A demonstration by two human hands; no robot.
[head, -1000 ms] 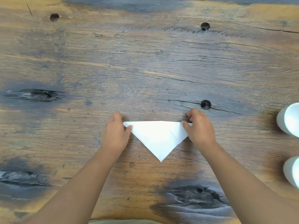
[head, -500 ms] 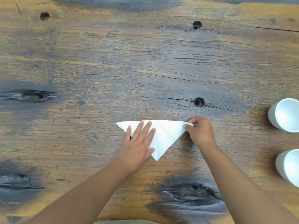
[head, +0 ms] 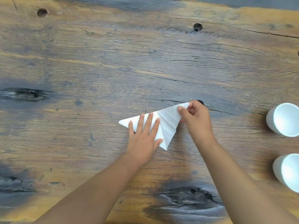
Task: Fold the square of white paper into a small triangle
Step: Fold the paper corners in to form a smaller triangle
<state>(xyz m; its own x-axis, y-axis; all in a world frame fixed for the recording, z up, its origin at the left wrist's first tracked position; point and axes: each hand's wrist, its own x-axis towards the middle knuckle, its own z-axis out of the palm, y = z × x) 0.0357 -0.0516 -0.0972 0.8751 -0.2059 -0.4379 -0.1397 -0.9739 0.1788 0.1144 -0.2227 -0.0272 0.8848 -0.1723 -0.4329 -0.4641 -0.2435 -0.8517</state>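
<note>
Fingers: left hand lies flat, fingers spread, pressing the near left half of the paper; right hand pinches the paper's far right corner between thumb and fingertips, raised off the wood.
Paper: white triangle, creased, its point toward the person, lying mid-table between the two hands.
Table: dark knotted wood with round holes.
Cups: near white cup and far white cup at the right edge, well apart from the paper.
</note>
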